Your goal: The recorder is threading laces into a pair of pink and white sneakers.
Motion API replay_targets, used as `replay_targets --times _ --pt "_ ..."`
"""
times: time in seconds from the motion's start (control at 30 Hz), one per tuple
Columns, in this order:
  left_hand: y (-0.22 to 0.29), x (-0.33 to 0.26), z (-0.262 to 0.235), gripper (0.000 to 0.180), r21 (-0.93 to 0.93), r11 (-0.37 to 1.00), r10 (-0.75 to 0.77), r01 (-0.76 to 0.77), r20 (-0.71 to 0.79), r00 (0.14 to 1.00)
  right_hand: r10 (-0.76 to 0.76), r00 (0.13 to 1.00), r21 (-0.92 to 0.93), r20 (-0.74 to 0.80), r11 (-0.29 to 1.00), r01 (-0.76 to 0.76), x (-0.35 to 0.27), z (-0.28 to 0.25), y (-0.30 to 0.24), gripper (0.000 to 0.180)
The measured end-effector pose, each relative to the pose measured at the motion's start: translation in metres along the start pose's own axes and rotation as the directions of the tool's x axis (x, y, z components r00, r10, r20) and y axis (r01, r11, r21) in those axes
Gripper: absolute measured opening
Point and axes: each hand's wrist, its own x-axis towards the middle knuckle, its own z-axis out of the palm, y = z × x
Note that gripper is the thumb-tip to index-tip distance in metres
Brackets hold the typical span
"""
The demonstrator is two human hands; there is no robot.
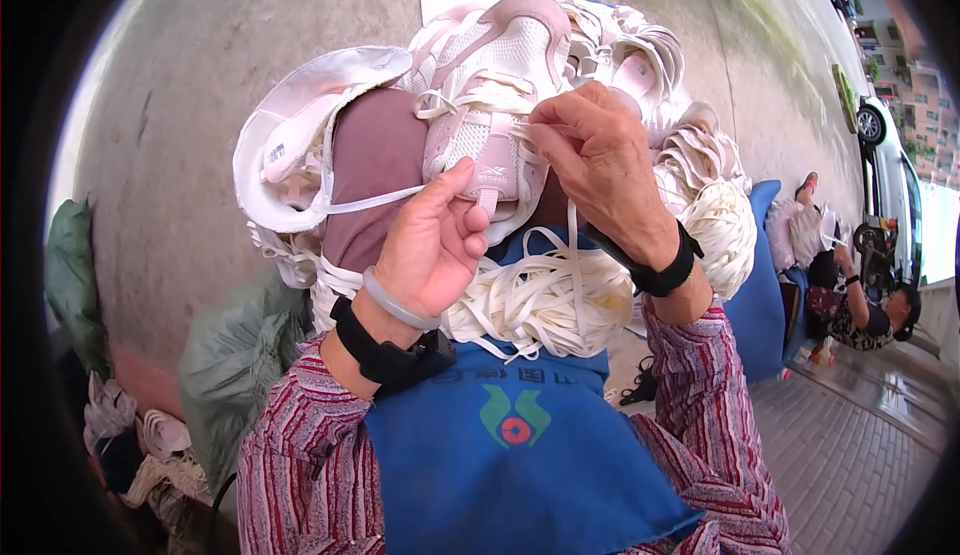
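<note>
1. Pink-and-white mesh shoe upper (490,105), unsoled – centre, held up over lap, atop pile of like white uppers (655,65).
2. White flat lace (385,198) – threaded thru upper's eyelets, loose end trails left.
3. L hand (430,245) – grip closed on upper's lower tongue edge; thumb up.
4. R hand (600,155) – fingertips (535,135) pinch lace at eyelets.
5. Bundle of white flat laces (540,300) – on lap, below hands.
6. Blue cloth apron (510,465) – covers lap.
7. Black wrist straps (385,355) – both wrists.

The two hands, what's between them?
In the head view, the pink tongue of the shoe upper sits between the left hand and the right hand, with a white lace hanging just below.
</note>
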Motion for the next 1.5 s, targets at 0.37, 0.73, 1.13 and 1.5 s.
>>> replay_targets --times 0.37,0.73,1.13,1.5 --pt "0.003 0.007 0.009 0.021 0.087 0.996 -0.027 0.025 0.018 0.999 0.066 0.987 0.167 0.144 0.982 -0.090 -0.001 0.001 0.009 0.011" --pt "0.000 0.018 0.020 0.035 0.174 0.983 0.062 -0.048 -0.072 0.995 0.249 0.946 0.401 0.207 0.861 -0.314 0.000 0.012 0.007 0.014" --pt "-0.004 0.025 0.021 0.041 0.235 0.969 0.110 -0.079 -0.119 0.987 -0.033 0.995 0.161 -0.089 0.986 0.047 -0.006 0.025 -0.001 0.008" --pt "-0.005 0.023 0.024 0.025 0.205 0.977 0.098 -0.065 -0.158 0.983 -0.271 0.960 -0.151 -0.072 0.954 0.258 0.004 0.025 0.000 0.012"
